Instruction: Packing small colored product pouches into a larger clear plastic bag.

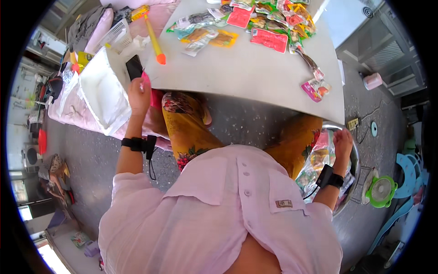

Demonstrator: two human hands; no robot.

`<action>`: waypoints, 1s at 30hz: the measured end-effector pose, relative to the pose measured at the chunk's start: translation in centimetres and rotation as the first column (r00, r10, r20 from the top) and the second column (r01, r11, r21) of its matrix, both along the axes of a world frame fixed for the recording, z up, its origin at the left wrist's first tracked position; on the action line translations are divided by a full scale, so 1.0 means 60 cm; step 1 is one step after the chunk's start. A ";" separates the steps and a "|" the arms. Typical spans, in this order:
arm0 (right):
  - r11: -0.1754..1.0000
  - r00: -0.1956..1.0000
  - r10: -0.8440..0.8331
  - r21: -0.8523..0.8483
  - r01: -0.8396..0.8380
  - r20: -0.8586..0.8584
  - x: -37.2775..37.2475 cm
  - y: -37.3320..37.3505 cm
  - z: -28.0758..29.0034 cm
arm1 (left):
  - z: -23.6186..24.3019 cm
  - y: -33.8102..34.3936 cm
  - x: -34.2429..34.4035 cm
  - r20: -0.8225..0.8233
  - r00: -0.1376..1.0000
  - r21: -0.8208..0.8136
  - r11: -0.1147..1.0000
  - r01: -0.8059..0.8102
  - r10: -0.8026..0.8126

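Observation:
My left hand (139, 93) is at the table's left corner, fingers closed beside a pink item (145, 76); what they hold is unclear. A dark phone (134, 66) lies just above it, by a white foam box (102, 96). My right hand (342, 144) is at the right side of a steel basin (352, 182) of packets (319, 160), fingers curled, their contents hidden. On the white table (219, 73) are piled colourful packets (269, 41), a long yellow object with an orange end (155, 41), and pink and dark packets (315, 89) near the right edge.
A pink-covered surface (68, 109) holds baskets and clothing at the left. My legs (187, 128) are under the table edge. On the right floor stand a green fan (378, 192), blue plastic items (406, 173) and a pink cylinder (372, 81), with cables nearby.

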State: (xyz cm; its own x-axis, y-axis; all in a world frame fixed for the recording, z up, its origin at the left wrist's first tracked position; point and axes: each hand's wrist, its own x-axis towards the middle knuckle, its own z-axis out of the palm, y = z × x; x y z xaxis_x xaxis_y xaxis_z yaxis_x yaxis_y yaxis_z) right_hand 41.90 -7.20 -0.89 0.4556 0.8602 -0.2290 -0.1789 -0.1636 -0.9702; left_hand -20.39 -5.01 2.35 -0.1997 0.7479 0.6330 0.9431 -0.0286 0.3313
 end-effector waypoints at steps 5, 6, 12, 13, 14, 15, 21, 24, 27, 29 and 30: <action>0.975 0.955 0.197 0.062 -0.215 0.221 -0.162 0.082 0.051 | -0.007 -0.031 -0.137 -0.139 0.897 0.032 0.908 -0.418 0.419; 0.956 0.942 0.261 0.079 -0.283 0.213 -0.190 0.088 0.053 | -0.012 -0.042 -0.161 -0.181 0.853 -0.034 0.864 -0.502 0.489; 0.884 0.879 0.447 0.068 -0.462 0.165 -0.286 0.102 0.047 | -0.060 -0.087 -0.254 -0.096 0.892 -0.505 0.751 -0.425 0.441; 0.887 0.880 0.445 0.055 -0.459 0.167 -0.293 0.102 0.045 | -0.057 -0.081 -0.254 -0.110 0.892 -0.529 0.734 -0.425 0.438; 0.889 0.881 0.443 0.043 -0.455 0.168 -0.298 0.103 0.042 | -0.050 -0.077 -0.250 -0.125 0.892 -0.552 0.717 -0.426 0.434; 0.888 0.880 0.449 0.032 -0.459 0.155 -0.304 0.103 0.037 | -0.043 -0.080 -0.244 -0.127 0.881 -0.555 0.704 -0.443 0.455; 0.845 0.841 0.528 0.030 -0.534 0.118 -0.338 0.102 0.035 | 0.003 -0.091 -0.194 0.007 0.837 -0.398 0.769 -0.499 0.547; 0.788 0.781 0.610 0.001 -0.615 0.135 -0.374 0.100 0.053 | 0.046 -0.085 -0.131 0.282 0.889 -0.317 0.910 -0.268 0.361; 0.667 0.661 0.739 -0.006 -0.745 0.132 -0.412 0.113 0.069 | 0.065 -0.064 -0.060 0.612 0.763 -0.305 0.952 -0.016 0.209; 0.612 0.609 0.789 -0.022 -0.790 0.085 -0.454 0.115 0.096 | 0.080 -0.046 0.010 0.744 0.660 -0.261 0.956 0.137 0.108; 0.547 0.543 0.835 -0.032 -0.836 0.082 -0.474 0.119 0.100 | 0.069 -0.038 0.027 0.740 0.670 -0.235 0.957 0.171 0.062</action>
State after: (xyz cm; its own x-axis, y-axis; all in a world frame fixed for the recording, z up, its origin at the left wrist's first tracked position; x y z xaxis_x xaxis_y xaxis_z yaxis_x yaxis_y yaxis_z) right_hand 13.44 -0.05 5.08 -0.4555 0.8630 -0.2184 0.1091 -0.1894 -0.9758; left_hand -18.75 -7.30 6.50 -0.4631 0.8831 0.0759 0.3879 0.1249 0.9132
